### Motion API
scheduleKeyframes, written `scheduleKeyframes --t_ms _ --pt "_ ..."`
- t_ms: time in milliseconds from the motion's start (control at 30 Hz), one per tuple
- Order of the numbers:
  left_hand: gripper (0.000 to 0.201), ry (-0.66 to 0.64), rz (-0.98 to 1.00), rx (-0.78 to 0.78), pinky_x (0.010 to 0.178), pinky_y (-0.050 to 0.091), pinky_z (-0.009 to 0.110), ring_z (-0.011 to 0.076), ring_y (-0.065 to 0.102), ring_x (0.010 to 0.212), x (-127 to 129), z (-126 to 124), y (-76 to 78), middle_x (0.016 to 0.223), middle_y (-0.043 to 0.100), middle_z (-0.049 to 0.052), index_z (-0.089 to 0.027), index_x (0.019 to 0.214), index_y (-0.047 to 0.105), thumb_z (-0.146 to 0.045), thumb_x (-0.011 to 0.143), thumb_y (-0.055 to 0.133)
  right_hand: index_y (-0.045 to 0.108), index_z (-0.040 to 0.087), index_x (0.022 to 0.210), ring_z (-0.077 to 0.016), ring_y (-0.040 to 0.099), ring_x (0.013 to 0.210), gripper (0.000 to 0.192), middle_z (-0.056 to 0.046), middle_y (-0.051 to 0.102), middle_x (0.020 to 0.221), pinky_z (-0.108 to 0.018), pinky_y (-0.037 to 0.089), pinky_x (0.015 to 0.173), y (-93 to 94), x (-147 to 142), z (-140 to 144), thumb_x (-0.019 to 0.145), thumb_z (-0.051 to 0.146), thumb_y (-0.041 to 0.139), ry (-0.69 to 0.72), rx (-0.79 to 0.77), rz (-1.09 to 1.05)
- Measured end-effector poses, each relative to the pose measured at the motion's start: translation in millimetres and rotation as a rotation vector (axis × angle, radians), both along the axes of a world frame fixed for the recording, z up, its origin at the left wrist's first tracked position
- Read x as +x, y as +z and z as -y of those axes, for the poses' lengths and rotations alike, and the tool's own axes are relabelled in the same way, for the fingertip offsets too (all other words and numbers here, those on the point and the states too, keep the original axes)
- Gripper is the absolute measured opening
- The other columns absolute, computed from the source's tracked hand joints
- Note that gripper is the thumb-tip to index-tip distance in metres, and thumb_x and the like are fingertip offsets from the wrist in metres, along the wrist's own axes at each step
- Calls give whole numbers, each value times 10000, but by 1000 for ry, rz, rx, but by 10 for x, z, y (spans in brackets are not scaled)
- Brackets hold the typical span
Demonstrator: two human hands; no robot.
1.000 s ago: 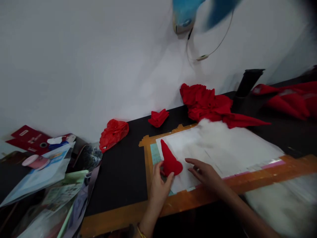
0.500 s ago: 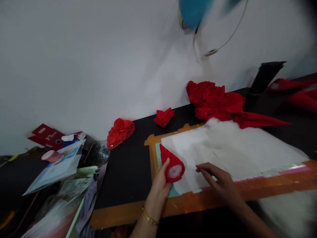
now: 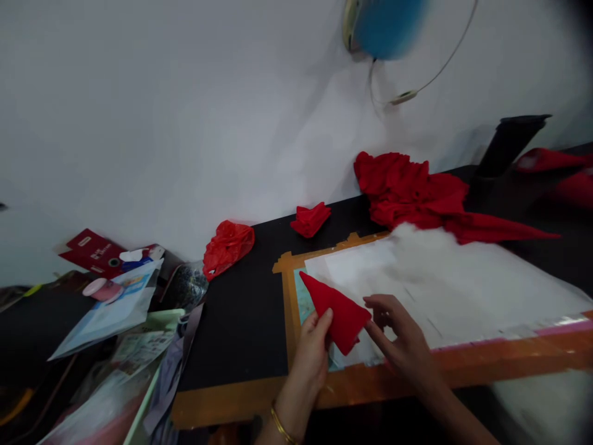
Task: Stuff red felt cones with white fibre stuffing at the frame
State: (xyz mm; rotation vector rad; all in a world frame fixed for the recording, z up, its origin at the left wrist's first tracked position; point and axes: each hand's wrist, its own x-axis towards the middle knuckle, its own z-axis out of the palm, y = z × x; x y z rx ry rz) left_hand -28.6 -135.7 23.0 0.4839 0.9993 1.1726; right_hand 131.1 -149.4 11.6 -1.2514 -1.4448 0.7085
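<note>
A red cone-shaped cloth piece [image 3: 337, 309] is gripped between the thumb and fingers of my left hand [image 3: 311, 352]. Its point is toward the upper left and its wide end faces my right hand. My right hand [image 3: 398, 330] is at the cloth's right corner with thumb and forefinger apart; one fingertip seems to touch the edge. Whether anything thin is in those fingers is too small to tell. Under both hands lies a white sheet [image 3: 333, 267], and on it, behind, is a mound of white fluffy stuffing [image 3: 426, 253].
At the back lie a heap of red cloth [image 3: 412, 191], a small red stack [image 3: 311, 219] and a red plastic bag [image 3: 229, 247]. Brown tape [image 3: 231, 398] edges the black table. A green bin [image 3: 155, 371] and a pink spool [image 3: 102, 290] are left. A blue fan [image 3: 389, 28] hangs above.
The cone has turned, so its white-filled open end no longer shows and its flat red side faces me. My right hand has come closer to its edge, and its fingers have spread.
</note>
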Motion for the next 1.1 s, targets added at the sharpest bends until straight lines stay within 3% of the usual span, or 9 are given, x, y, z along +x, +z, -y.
scheduleKeyframes --t_ms 133,267,367,467,667,933,1100 --pt "358 -89 -151 132 893 514 343 229 680 939 -10 26 -72 999 742 89 -148 996 695 -403 750 743 639 272 1143 -224 611 1045 351 -59 650 1190 -332 527 875 6 115 -55 935 489 458 173 -226 -182" --pt "332 -185 -284 243 908 503 333 215 658 984 -18 13 -109 1121 709 77 -183 1109 665 -345 819 661 655 244 1115 -218 650 926 365 -47 706 1073 -321 546 795 6 100 -131 899 505 520 265 -411 -212" --pt "354 -150 -337 239 890 505 318 210 654 989 -16 12 -111 1127 702 82 -180 1147 630 -301 815 646 669 207 970 -190 643 755 294 -25 716 875 -285 532 676 -18 26 -180 853 466 590 330 -420 -162" --pt "358 -125 -340 233 906 497 319 212 645 1021 -16 30 -105 1134 694 100 -165 1141 604 -296 810 640 653 199 885 -182 637 708 261 -7 702 784 -272 518 642 -44 -38 -196 838 449 592 283 -425 -179" --pt "395 -146 -485 256 848 509 327 208 651 926 -27 16 -169 1041 702 89 -167 1058 588 -146 681 704 684 195 932 -202 657 761 266 -23 733 859 -276 519 660 -61 -102 -173 832 410 564 229 -383 -161" --pt "384 -68 -302 162 765 522 293 184 669 837 -62 -138 -188 961 717 77 -162 972 609 -190 625 770 648 205 1085 -249 656 984 376 -73 713 1102 -352 530 841 -142 -75 -294 829 477 612 264 -465 -311" --pt "410 2 -259 90 699 516 268 161 664 729 -27 -194 -180 849 722 51 -162 903 607 -222 559 823 643 199 1013 -231 663 899 342 -69 721 1015 -353 534 794 -159 -98 -322 814 476 652 398 -528 -348"
